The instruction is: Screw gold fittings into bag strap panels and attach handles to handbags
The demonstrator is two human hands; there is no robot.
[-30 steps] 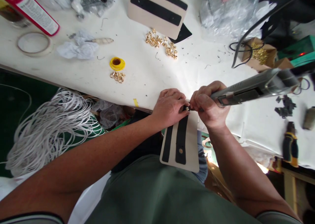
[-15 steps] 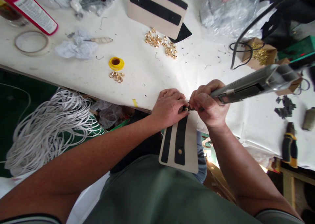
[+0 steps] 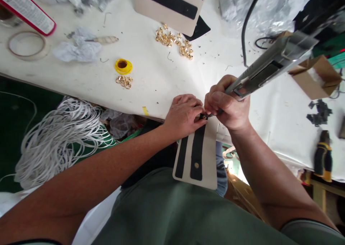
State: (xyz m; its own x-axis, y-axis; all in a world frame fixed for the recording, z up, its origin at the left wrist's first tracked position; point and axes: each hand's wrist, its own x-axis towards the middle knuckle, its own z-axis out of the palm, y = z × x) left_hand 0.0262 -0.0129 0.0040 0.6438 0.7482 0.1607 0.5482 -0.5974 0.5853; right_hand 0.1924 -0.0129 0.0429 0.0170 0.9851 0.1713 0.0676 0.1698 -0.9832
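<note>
My right hand [image 3: 229, 103] is wrapped round a grey corded electric screwdriver [image 3: 269, 69], which slants up to the right. Its tip points at a small metal fitting [image 3: 204, 116] on a black strap [image 3: 198, 149]. That strap lies along a beige flat panel [image 3: 210, 158], which rests over my lap and the table edge. My left hand [image 3: 184, 115] is closed on the panel's far end, thumb and forefinger beside the fitting. A gold stud [image 3: 196, 165] sits at the strap's near end. My left fingers partly hide the far end.
Gold fittings [image 3: 165, 37] lie by another beige panel [image 3: 167, 9]. Nearer are a yellow roll [image 3: 123, 66] and gold rings [image 3: 124, 82]. Pliers [image 3: 323, 157] and a cardboard box [image 3: 315, 78] are at right. White cord [image 3: 61, 141] hangs below the table at left.
The screwdriver's rear end has swung up and left, so it stands steeper, and my right hand has risen slightly with it. My left hand keeps its hold on the panel. The view has shifted a little.
</note>
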